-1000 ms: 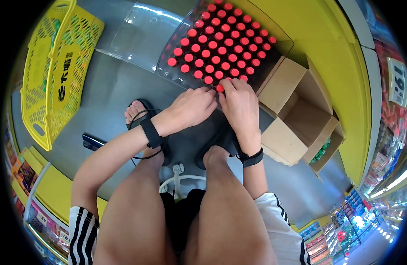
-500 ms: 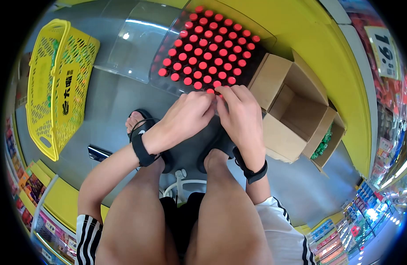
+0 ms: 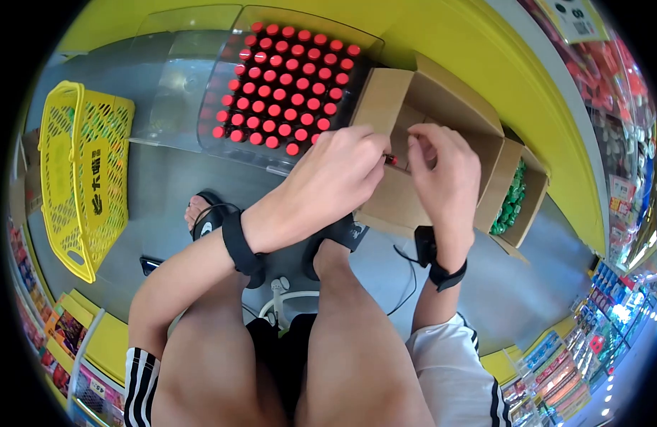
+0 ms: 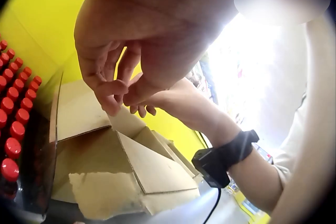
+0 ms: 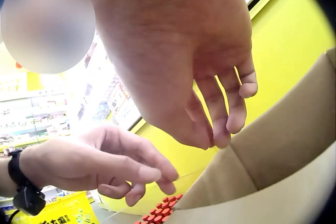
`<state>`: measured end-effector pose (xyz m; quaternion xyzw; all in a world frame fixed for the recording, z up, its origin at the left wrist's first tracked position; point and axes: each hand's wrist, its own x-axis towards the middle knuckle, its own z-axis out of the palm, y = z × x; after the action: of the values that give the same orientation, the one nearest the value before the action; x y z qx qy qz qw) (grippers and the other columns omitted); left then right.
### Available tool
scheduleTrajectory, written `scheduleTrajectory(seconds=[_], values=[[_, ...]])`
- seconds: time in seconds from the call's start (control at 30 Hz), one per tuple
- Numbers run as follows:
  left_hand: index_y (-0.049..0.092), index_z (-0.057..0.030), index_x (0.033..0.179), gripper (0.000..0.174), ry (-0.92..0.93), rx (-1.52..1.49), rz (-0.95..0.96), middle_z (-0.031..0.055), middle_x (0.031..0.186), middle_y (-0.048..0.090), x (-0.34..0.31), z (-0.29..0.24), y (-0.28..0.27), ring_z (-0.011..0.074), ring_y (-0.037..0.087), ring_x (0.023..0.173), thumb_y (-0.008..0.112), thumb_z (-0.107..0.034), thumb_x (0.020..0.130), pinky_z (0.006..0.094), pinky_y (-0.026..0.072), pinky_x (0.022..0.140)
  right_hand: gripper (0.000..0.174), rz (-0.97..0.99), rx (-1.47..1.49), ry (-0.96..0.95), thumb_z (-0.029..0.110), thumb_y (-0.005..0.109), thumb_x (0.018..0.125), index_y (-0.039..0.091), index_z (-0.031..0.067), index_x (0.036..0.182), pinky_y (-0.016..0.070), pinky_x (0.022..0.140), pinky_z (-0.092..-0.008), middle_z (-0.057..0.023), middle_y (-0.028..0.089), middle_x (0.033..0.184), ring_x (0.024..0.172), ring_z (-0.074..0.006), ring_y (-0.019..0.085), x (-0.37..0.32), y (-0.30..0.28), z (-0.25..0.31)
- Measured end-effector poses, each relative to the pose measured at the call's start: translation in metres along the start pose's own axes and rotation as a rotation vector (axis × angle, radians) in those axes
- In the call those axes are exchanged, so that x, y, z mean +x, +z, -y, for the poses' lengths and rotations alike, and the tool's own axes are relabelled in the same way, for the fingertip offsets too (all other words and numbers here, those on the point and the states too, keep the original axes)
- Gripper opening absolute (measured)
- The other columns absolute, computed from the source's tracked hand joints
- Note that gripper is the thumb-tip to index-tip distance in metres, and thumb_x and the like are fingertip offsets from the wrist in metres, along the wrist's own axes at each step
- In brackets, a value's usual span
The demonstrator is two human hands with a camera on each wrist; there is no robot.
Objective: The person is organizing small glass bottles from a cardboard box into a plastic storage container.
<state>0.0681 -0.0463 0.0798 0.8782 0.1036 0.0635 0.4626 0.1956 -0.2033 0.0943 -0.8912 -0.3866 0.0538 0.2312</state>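
Note:
Rows of red-capped bottles (image 3: 273, 109) fill a clear plastic bin (image 3: 232, 151). My left hand (image 3: 328, 178) is over the bin's lower right corner and the near side of a cardboard box (image 3: 377, 99), fingers loosely bent. A small dark item with a red end (image 3: 390, 159) shows just beside its fingertips; whether they touch is unclear. Over the box opening, my right hand (image 3: 448, 167) hangs with curved, relaxed fingers. In the right wrist view, nothing shows in either the left hand (image 5: 131, 166) or the right hand (image 5: 178, 61).
A yellow basket (image 3: 115, 178) stands on the floor at left. Right of the box, another carton (image 3: 531, 196) holds green packets (image 3: 512, 203). A phone (image 3: 151, 265) lies on the floor near the left foot. Yellow shelf bases (image 3: 549, 135) curve around the back and right.
Both hands have moved right, from the bin's near edge to the cardboard box, and have drawn apart. The head view has shifted, so the bin appears further left. The small red-ended item now shows.

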Motion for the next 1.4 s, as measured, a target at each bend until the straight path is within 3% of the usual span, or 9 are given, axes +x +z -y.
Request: scheduleTrajectory(seconds=[0.27,0.3,0.47,0.57,0.67,0.8,0.97,1.27,1.4], values=[[0.075,0.0031,0.094,0.008,0.249,0.200,0.143,0.0214,0.097,0.075,0.070,0.015,0.040,0.0442,0.073,0.090,0.072,0.003,0.087,0.0512,0.0591,0.078,0.013,0.135,-0.121,0.043,0.015,0.074,0.094,0.076,0.0055,0.103,0.0591,0.078,-0.0469,-0.0109,0.075,0.089,0.088,-0.0339,0.074,0.023,-0.029,-0.050],[0.073,0.0046,0.091,0.009,0.325,0.147,0.018,0.0245,0.091,0.074,0.071,0.014,0.047,0.0448,0.074,0.089,0.068,0.007,0.084,0.0517,0.0591,0.076,0.014,0.192,-0.117,0.035,0.014,0.073,0.094,0.077,0.0047,0.104,0.0598,0.080,-0.0478,-0.0129,0.077,0.092,0.091,-0.0359,0.075,0.027,-0.028,-0.057],[0.071,0.0094,0.090,0.016,0.175,0.140,0.345,0.0295,0.086,0.073,0.108,-0.004,0.064,0.0466,0.075,0.083,0.062,0.011,0.077,0.0522,0.0611,0.075,0.021,0.513,-0.046,0.047,0.009,0.071,0.091,0.079,0.0023,0.109,0.0605,0.091,-0.0515,-0.0244,0.079,0.104,0.106,-0.0436,0.075,0.047,-0.009,-0.100],[0.080,0.0022,0.113,0.028,0.168,0.339,0.448,0.0281,0.105,0.079,0.121,-0.008,0.077,0.0434,0.079,0.099,0.064,-0.003,0.090,0.0498,0.0651,0.085,0.028,0.589,-0.142,0.077,0.012,0.072,0.091,0.078,0.0027,0.116,0.0610,0.095,-0.0511,-0.0240,0.079,0.115,0.111,-0.0436,0.075,0.059,0.014,-0.121],[0.080,0.0019,0.115,0.030,0.077,0.460,0.537,0.0257,0.111,0.080,0.131,-0.002,0.093,0.0435,0.079,0.105,0.063,-0.003,0.091,0.0500,0.0648,0.090,0.032,0.644,-0.192,0.145,0.018,0.074,0.092,0.077,0.0041,0.121,0.0609,0.098,-0.0518,-0.0233,0.078,0.122,0.114,-0.0435,0.074,0.067,0.025,-0.124],[0.078,-0.0066,0.127,0.039,-0.210,0.593,0.813,0.0232,0.123,0.078,0.157,-0.004,0.107,0.0418,0.077,0.113,0.073,-0.004,0.088,0.0481,0.0651,0.092,0.034,0.880,-0.145,0.194,0.027,0.078,0.094,0.078,0.0057,0.120,0.0609,0.091,-0.0464,-0.0176,0.082,0.112,0.105,-0.0342,0.078,0.083,0.048,-0.142],[0.082,-0.0096,0.124,0.039,-0.144,0.714,0.901,0.0232,0.126,0.078,0.157,0.016,0.122,0.0421,0.075,0.115,0.071,-0.006,0.087,0.0471,0.0622,0.094,0.030,1.100,0.031,0.338,0.034,0.078,0.098,0.081,0.0124,0.119,0.0576,0.085,-0.0374,-0.0063,0.084,0.105,0.097,-0.0205,0.077,0.090,0.076,-0.153],[0.084,-0.0083,0.119,0.035,-0.237,0.712,0.977,0.0227,0.119,0.079,0.158,0.014,0.133,0.0422,0.076,0.111,0.074,-0.009,0.085,0.0455,0.0610,0.092,0.026,1.344,0.161,0.544,0.032,0.079,0.099,0.084,0.0183,0.121,0.0579,0.096,-0.0426,-0.0016,0.085,0.116,0.113,-0.0168,0.075,0.090,0.079,-0.153],[0.086,-0.0112,0.116,0.029,-0.295,0.618,1.017,0.0175,0.115,0.082,0.153,0.003,0.131,0.0335,0.079,0.104,0.075,-0.007,0.089,0.0437,0.0612,0.090,0.024,1.344,0.135,0.526,0.023,0.080,0.096,0.085,0.0153,0.118,0.0583,0.097,-0.0431,-0.0046,0.085,0.115,0.109,-0.0188,0.078,0.087,0.065,-0.144]])
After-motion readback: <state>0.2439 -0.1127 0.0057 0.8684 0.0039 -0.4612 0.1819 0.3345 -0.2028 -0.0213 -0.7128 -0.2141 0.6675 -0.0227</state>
